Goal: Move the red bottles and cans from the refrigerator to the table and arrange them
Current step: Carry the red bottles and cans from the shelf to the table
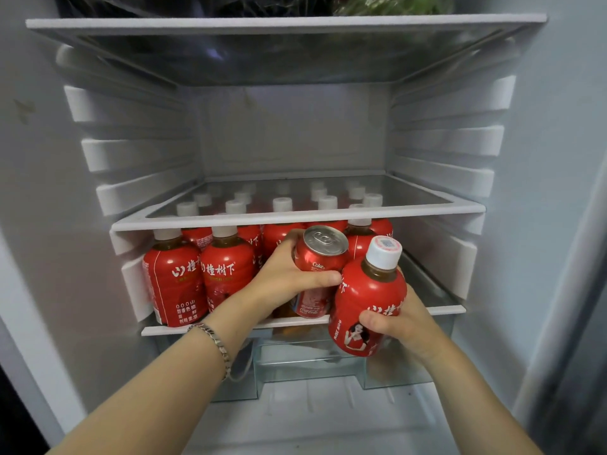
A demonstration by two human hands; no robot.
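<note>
I look into an open refrigerator. Several red bottles (226, 274) with white caps stand on a lower shelf (203, 328). My left hand (285, 277) is wrapped around a red Coke can (320, 261) at the shelf's front, tilted toward me. My right hand (404, 323) grips a red bottle (368, 297) with a white cap, held just outside the shelf's front edge, to the right of the can. A metal bracelet (213, 339) circles my left wrist.
A glass shelf (295, 215) lies close above the bottle caps. Another shelf (279, 23) higher up carries bagged greens. Clear drawers (305, 359) sit below the bottle shelf. Ribbed fridge walls flank both sides.
</note>
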